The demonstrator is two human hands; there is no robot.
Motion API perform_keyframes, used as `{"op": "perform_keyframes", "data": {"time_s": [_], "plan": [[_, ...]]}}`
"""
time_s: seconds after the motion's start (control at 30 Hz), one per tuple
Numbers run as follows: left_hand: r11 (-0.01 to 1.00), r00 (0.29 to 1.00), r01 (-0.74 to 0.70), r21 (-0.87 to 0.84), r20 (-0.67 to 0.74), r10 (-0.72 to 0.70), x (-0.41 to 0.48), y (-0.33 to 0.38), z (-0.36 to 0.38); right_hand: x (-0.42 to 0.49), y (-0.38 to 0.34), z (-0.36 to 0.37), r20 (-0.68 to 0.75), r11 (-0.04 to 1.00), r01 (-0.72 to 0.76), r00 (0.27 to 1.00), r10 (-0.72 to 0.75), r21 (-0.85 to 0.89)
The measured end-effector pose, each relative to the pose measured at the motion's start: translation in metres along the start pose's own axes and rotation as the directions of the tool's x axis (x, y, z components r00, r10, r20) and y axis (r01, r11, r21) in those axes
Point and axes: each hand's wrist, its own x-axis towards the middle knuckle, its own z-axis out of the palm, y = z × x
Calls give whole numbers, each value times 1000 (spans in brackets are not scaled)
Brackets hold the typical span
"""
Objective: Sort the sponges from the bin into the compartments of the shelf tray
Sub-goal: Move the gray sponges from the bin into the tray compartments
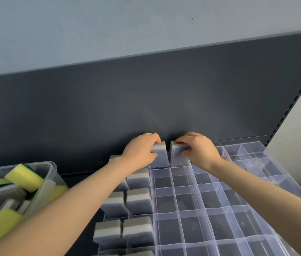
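Left forearm [57, 217] is seen beside the clear plastic bin [50, 174], shelf front-left | left grip [139, 149] is clasped on left grey-and-white foam sponge [160, 157], right grip [199, 148] on right sponge [177, 158], both at clear divided tray's [210, 215] back row | each should be squared to dividers, pressed down evenly

I see the tray sponges [138, 200] banded: grey on top, a white stripe, then dark blue-grey below. The tray [219, 226] is clear with a faint violet tint. In the clear bin [49, 180] I make out yellow sponges [24, 177] with a dark green layer, plus grey-and-white ones [0, 197]. The back panel [146, 98] is dark slate grey, the wall [90, 24] pale blue-grey, both plain.
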Motion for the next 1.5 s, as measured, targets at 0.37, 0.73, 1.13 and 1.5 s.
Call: {"op": "perform_keyframes", "data": {"time_s": [0.37, 0.73, 1.13, 1.5], "plan": [[987, 995, -3, 164, 102, -13, 10, 4, 18, -3, 1, 18, 114, 996, -65, 991, 72, -60], [984, 997, -2, 179, 75, -12, 10, 2, 27, -4, -1, 23, 138, 997, -34, 990, 43, -67], [984, 998, 9, 176, 58, -19, -6, 9, 17, -6, -2, 9, 159, 995, -35, 986, 49, -92], [974, 980, 165, 155, -141, -144, -58, -4, -34, -12, -23, -24, 36, 989, 149, 988, -148, -26]]}}
